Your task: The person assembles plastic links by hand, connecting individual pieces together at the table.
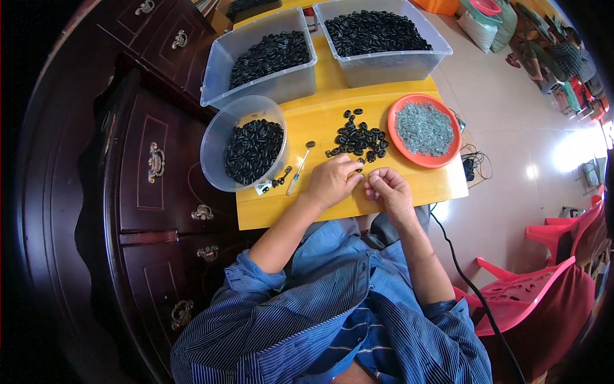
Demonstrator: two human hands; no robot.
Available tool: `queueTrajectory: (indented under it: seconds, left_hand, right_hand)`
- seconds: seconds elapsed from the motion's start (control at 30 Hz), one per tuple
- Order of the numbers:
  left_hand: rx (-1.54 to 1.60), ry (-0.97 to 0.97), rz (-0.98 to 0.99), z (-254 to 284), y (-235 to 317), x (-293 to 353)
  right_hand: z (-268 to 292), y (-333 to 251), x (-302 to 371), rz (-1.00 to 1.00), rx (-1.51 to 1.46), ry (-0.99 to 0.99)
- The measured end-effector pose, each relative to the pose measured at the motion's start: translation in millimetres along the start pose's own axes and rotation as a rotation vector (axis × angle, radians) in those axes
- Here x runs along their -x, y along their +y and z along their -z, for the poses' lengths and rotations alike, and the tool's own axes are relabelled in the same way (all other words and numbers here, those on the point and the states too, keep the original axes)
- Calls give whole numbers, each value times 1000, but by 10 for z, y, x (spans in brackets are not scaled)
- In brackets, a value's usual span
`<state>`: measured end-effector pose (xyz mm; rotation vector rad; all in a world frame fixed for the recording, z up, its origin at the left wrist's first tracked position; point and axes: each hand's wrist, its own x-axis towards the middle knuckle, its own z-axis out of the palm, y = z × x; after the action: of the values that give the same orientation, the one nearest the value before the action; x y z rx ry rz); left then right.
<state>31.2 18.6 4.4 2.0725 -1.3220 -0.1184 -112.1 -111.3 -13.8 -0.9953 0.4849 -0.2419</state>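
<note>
My left hand (334, 182) is closed at the front of the yellow table (272, 214), its thumb and fingertips pinching a small black oval piece (359, 170). Close beside it, the thumb and forefinger of my right hand (391, 191) are pressed together; whatever lies between them is too small to make out. Just beyond both hands spreads a loose pile of black oval pieces (361, 136). To the right of the pile, an orange-red plate (425, 164) holds many thin, clear-grey slivers (422, 128). A slim screwdriver (293, 184) lies left of my left hand.
A round clear tub (212, 150) of black pieces stands at the table's left edge, with a few pieces (277, 182) beside it. Two clear rectangular bins (281, 88) of them stand behind. Dark drawers (150, 160) flank the left; a pink chair (511, 291) and black cable (457, 253) are right.
</note>
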Motion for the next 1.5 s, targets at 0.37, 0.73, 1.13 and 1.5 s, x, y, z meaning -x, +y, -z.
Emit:
queueTrajectory:
  seconds: [0.37,0.73,1.13,1.5]
  left_hand:
    - [-1,81,-5,-35,53,48]
    - [1,10,-29,-109,103,26]
    - [-69,23,-34,-77,105,19]
    - [-46,-29,-54,-104,164,-65]
  right_hand:
    - [15,53,-9,7,-16,27]
    - [23,25,-8,38,-15,14]
    - [54,60,-16,35,16,-8]
    - [407,-157,192,-23,-252,124]
